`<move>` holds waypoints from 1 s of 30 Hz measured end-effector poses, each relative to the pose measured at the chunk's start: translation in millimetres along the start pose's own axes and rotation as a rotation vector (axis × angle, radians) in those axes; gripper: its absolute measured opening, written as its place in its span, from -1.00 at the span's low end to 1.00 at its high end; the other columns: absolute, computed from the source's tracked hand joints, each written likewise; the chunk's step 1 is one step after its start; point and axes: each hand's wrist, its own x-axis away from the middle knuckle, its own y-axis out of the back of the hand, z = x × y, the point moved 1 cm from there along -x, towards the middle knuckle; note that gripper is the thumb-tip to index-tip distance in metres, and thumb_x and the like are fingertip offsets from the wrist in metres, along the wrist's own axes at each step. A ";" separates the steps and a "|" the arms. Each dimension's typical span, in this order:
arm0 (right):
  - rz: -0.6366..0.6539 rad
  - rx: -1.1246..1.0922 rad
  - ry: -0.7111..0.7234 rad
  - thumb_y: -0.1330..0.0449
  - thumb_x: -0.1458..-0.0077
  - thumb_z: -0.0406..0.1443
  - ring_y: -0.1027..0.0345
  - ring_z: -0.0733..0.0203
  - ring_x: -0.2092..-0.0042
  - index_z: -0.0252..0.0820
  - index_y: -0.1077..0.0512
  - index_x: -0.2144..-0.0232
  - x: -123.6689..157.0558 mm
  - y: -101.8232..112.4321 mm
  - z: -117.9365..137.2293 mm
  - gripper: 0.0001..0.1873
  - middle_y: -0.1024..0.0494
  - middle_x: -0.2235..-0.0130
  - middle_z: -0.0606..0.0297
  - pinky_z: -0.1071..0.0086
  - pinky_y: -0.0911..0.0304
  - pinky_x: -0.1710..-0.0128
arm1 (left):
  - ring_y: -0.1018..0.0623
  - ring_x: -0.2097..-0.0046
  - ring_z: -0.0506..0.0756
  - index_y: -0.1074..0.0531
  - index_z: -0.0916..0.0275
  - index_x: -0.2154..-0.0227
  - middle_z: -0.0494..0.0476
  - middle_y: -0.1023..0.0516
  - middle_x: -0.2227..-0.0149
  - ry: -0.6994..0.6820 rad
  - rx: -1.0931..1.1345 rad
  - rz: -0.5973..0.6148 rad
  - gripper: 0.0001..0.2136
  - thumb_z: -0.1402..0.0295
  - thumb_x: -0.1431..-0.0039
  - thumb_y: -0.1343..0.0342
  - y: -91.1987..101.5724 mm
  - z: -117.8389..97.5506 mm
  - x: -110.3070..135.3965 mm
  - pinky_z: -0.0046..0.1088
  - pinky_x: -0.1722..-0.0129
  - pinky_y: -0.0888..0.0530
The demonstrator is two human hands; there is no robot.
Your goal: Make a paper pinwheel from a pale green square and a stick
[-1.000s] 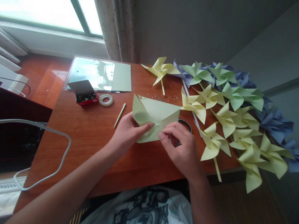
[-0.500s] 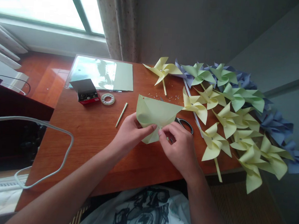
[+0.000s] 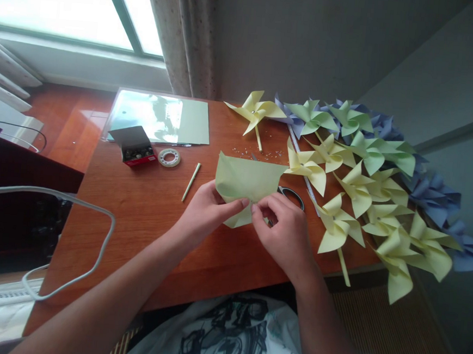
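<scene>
A pale yellow sheet of paper [image 3: 249,178] is held up over the table, its corners curving inward toward the middle. My left hand [image 3: 213,205] grips it from the left, fingers behind and thumb on the near side. From the right, my right hand [image 3: 280,218] pinches the paper near its centre, close to my left thumb. The exact spot under the right fingertips is hidden. A pair of scissors [image 3: 292,196] lies partly behind my right hand. To the left of the paper rests a thin rolled paper stick [image 3: 191,182].
Several yellow, green and blue paper pinwheels [image 3: 358,186] crowd the table's right side. An open red box [image 3: 137,155] of small metal pieces, a tape roll [image 3: 169,158] and a clear sleeve of sheets [image 3: 159,117] sit at the left. A white cable [image 3: 106,243] loops over the left edge.
The upper part of the paper has shifted slightly, its right corner drawn in a little. Both hands keep nearly the same hold. The view has shifted slightly.
</scene>
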 end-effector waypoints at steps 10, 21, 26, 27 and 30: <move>0.008 0.003 0.051 -0.22 -0.21 -0.36 -0.36 0.20 0.36 -0.13 -0.41 0.44 1.1 -0.4 -1.9 -0.84 -0.46 0.41 0.31 0.34 -0.23 0.35 | -0.66 0.16 0.23 -0.60 0.30 0.22 0.21 -0.72 0.21 -0.013 -0.021 -0.047 -0.58 0.31 0.19 -0.52 3.3 2.6 -2.8 -0.37 0.19 -0.55; -0.388 -0.129 -0.147 -0.25 -0.23 -0.26 -0.40 0.17 0.31 -0.12 -0.50 0.34 2.3 12.0 -27.4 -0.91 -0.55 0.31 0.25 0.33 -0.30 0.38 | -0.67 0.16 0.25 -0.60 0.28 0.24 0.23 -0.72 0.15 0.013 -0.038 -0.113 -0.60 0.34 0.21 -0.51 3.5 2.0 -1.7 -0.36 0.24 -0.56; -0.438 -0.418 -0.230 -0.31 -0.18 -0.22 -0.52 0.12 0.16 -0.14 -0.49 0.13 0.0 1.5 -44.4 -0.77 -0.62 0.15 0.14 0.34 -0.42 0.27 | -0.67 0.14 0.26 -0.60 0.29 0.19 0.27 -0.71 0.08 0.032 -0.026 -0.097 -0.57 0.36 0.20 -0.50 3.2 0.9 -2.1 -0.36 0.23 -0.56; -0.443 -0.483 -0.230 -0.31 -0.17 -0.22 -0.54 0.12 0.16 -0.15 -0.48 0.13 -0.1 -1.2 -44.8 -0.77 -0.62 0.17 0.14 0.33 -0.44 0.25 | -0.67 0.14 0.27 -0.60 0.30 0.19 0.28 -0.71 0.08 0.031 -0.029 -0.101 -0.56 0.35 0.21 -0.50 3.5 0.8 -2.3 -0.36 0.23 -0.56; -0.516 -0.562 -0.235 -0.33 -0.16 -0.22 -0.53 0.15 0.24 -0.16 -0.49 0.20 2.5 -7.7 -39.5 -0.81 -0.60 0.25 0.19 0.33 -0.47 0.28 | -0.67 0.14 0.28 -0.60 0.30 0.21 0.27 -0.71 0.11 0.023 -0.035 -0.125 -0.57 0.35 0.22 -0.51 4.9 0.9 -3.2 -0.35 0.24 -0.57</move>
